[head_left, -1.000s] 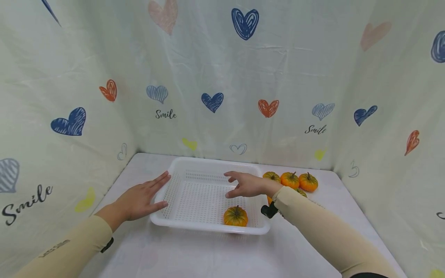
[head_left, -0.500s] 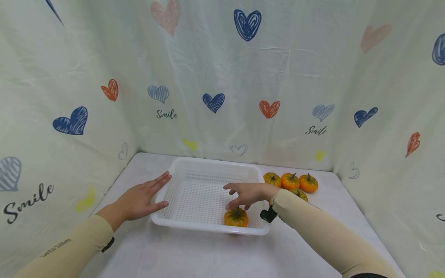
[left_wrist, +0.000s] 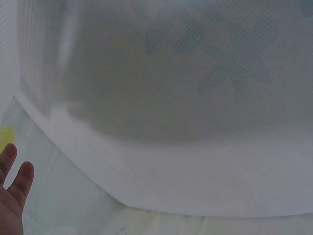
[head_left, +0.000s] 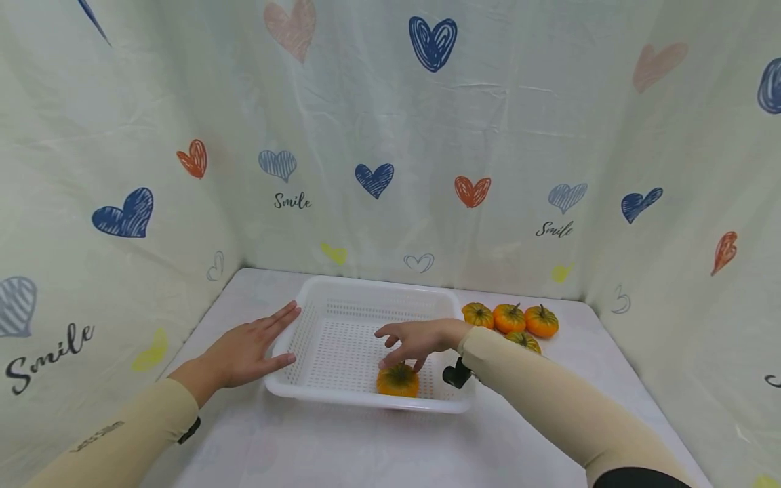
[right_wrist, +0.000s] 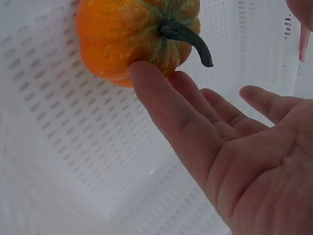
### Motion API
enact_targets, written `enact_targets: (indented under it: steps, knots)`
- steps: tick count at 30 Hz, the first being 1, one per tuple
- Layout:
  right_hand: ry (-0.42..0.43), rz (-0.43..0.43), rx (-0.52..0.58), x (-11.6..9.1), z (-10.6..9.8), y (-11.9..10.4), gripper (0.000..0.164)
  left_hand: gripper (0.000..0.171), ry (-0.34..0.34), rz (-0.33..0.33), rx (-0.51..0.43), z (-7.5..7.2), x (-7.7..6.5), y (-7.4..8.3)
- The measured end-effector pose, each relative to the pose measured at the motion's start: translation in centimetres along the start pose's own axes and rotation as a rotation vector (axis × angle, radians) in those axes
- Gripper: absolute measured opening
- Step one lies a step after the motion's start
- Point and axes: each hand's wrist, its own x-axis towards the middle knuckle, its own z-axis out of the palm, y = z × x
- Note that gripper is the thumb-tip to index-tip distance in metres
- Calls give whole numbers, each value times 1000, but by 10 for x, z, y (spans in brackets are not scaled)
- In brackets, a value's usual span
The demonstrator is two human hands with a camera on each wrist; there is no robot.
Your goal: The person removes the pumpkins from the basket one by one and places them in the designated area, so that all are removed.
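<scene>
Inside a white perforated plastic basket [head_left: 360,291], a small orange and green pumpkin [head_left: 398,381] sits near the front wall. My right hand [head_left: 421,341] reaches into the basket from the right and touches this pumpkin. In the right wrist view, its fairly straight fingers [right_wrist: 166,107] lie against one side of the pumpkin [right_wrist: 117,39], below the dark curved stem. The left hand [head_left: 244,349] rests flat at the basket's left rim, thumb and fingers spread. Only two fingertips [left_wrist: 22,181] and part of that palm appear in the left wrist view.
Several more small pumpkins [head_left: 509,318] are grouped on the table right of the basket, some partly behind the right forearm. A white cloth covers the table [head_left: 305,447]. Curtains [head_left: 390,102] printed with hearts enclose it at the back and sides.
First my right hand came down onto the pumpkin in the basket. Then hand and pumpkin shifted a little left along the basket floor. My left hand stayed in place.
</scene>
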Motion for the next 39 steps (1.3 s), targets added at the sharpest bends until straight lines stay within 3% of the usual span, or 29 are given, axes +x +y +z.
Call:
enact_targets:
  steps: [13, 25, 33, 39]
  knots:
    - [-31, -106, 49, 28, 5, -17, 70, 83, -20, -27, 11, 2, 2, 1]
    - [-17, -143, 62, 39, -4, 0, 61, 84, -28, -41, 29, 3, 2, 0]
    - [-106, -131, -23, 40, 0, 8, 71, 85, -26, -36, 34, 1, 2, 1]
    - [-73, -148, -142, 43, 6, 10, 75, 84, -23, -32, 22, 1, 2, 1]
